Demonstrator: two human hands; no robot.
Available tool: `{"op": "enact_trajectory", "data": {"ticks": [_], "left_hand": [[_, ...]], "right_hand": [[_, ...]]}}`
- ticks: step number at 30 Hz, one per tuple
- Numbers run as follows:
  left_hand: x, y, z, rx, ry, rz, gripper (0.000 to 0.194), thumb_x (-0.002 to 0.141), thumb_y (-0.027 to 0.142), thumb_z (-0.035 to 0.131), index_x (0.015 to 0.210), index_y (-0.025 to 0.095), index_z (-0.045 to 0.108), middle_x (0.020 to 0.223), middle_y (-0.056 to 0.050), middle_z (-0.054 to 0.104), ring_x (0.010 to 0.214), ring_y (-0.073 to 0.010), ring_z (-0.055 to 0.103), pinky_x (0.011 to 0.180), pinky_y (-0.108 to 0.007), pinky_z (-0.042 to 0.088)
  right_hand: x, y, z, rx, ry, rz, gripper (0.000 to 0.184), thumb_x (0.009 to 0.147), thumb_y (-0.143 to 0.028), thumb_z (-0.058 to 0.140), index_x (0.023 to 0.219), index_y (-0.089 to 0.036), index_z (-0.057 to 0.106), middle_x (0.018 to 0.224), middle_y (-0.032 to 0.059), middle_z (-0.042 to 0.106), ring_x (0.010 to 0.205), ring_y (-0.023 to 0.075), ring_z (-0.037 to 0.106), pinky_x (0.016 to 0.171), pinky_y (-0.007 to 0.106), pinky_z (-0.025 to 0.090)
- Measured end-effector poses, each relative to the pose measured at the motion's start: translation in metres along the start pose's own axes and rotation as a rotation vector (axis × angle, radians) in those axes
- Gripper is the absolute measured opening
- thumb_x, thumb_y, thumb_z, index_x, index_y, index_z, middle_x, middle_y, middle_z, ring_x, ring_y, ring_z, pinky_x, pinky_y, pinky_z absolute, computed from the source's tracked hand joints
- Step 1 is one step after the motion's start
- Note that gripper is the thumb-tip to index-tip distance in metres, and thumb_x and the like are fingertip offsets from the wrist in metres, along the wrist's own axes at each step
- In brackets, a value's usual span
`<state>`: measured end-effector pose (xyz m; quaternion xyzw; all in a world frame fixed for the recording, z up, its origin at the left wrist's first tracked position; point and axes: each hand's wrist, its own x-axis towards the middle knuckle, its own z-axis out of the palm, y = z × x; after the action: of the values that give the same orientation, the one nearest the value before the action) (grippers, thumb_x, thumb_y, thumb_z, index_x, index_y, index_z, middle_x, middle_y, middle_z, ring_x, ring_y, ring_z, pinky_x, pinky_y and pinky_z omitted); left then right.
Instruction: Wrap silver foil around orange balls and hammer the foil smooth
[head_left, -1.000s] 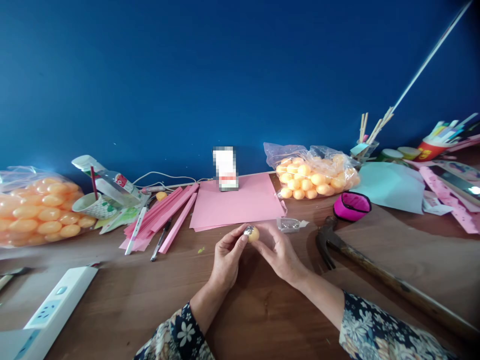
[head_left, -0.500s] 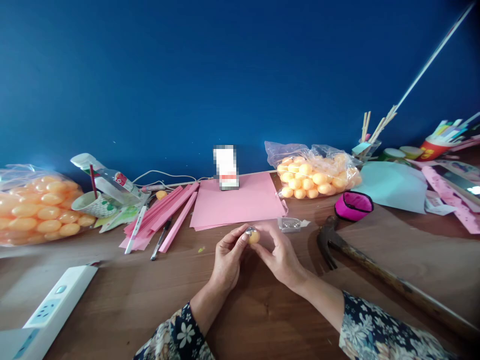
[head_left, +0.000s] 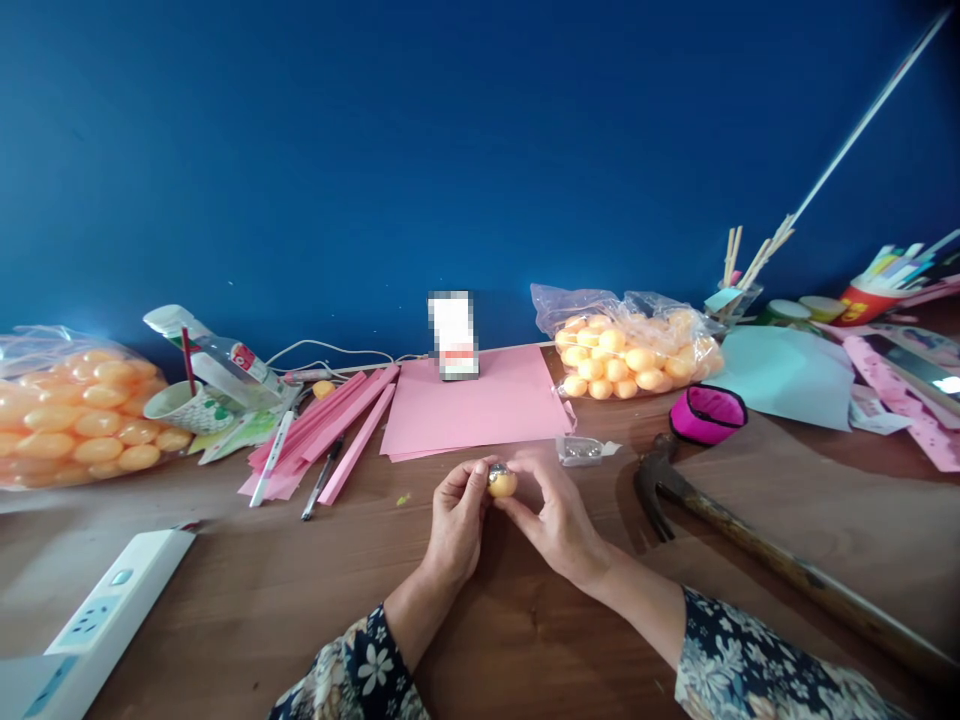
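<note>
Between my hands, above the brown table (head_left: 360,610), is a small orange-yellow ball (head_left: 503,487), like a ping-pong ball, with a shiny silver patch over its top. My left hand (head_left: 456,520) pinches it from the left, its thumb near the silver part. Curved around the right side is my right hand (head_left: 564,518), with thumb and fingertips at the ball. Just beyond my right fingers lies a small clear packet (head_left: 581,451) with something silvery inside. Pink paper sheets (head_left: 472,415) lie flat behind my hands, with a phone (head_left: 455,337) standing on them, its screen blurred.
A claw hammer (head_left: 739,525) lies at right beside a magenta fabric ring (head_left: 708,414). Bags of orange balls (head_left: 622,355) sit at back right and far left. Pink strips (head_left: 330,425), pens (head_left: 271,458), a paper cup (head_left: 187,412) and a power strip (head_left: 120,590) occupy the left.
The ball has turned in my fingers, so its silver part now faces upward. My left thumb has shifted up slightly. Both hands stay in nearly the same place.
</note>
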<state>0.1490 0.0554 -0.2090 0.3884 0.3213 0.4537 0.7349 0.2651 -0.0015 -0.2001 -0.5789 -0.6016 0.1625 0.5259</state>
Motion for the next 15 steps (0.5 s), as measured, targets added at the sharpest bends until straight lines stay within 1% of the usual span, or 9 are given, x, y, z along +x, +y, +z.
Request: {"op": "enact_trajectory", "data": {"ticks": [5, 9, 15], "left_hand": [[-0.0001, 0.0021, -0.0002, -0.04, -0.047, -0.023, 0.02, 0.077, 0.026, 0.061, 0.093, 0.015, 0.065, 0.09, -0.005, 0.069, 0.082, -0.0165, 0.063, 0.076, -0.027, 0.048], [-0.0002, 0.0036, 0.0003, -0.047, -0.047, -0.024, 0.018, 0.077, 0.023, 0.062, 0.093, 0.015, 0.064, 0.09, -0.005, 0.068, 0.084, -0.0164, 0.063, 0.076, -0.027, 0.048], [0.0008, 0.0039, -0.0001, -0.096, -0.073, -0.032, 0.017, 0.076, 0.021, 0.063, 0.093, 0.016, 0.064, 0.09, -0.005, 0.067, 0.082, -0.0143, 0.062, 0.073, -0.024, 0.048]], "right_hand": [[0.002, -0.0002, -0.0009, 0.01, 0.02, 0.025, 0.025, 0.081, -0.02, 0.055, 0.105, -0.023, 0.052, 0.102, 0.006, 0.06, 0.096, 0.0214, 0.057, 0.086, 0.037, 0.047], [0.0025, 0.0005, -0.0006, 0.021, 0.038, 0.018, 0.026, 0.08, -0.021, 0.056, 0.106, -0.022, 0.051, 0.103, 0.0061, 0.06, 0.097, 0.0214, 0.056, 0.087, 0.038, 0.047], [0.0031, 0.001, 0.0, 0.048, 0.021, 0.038, 0.028, 0.079, -0.017, 0.057, 0.106, -0.022, 0.051, 0.104, 0.0052, 0.06, 0.099, 0.0202, 0.056, 0.089, 0.035, 0.046]]}}
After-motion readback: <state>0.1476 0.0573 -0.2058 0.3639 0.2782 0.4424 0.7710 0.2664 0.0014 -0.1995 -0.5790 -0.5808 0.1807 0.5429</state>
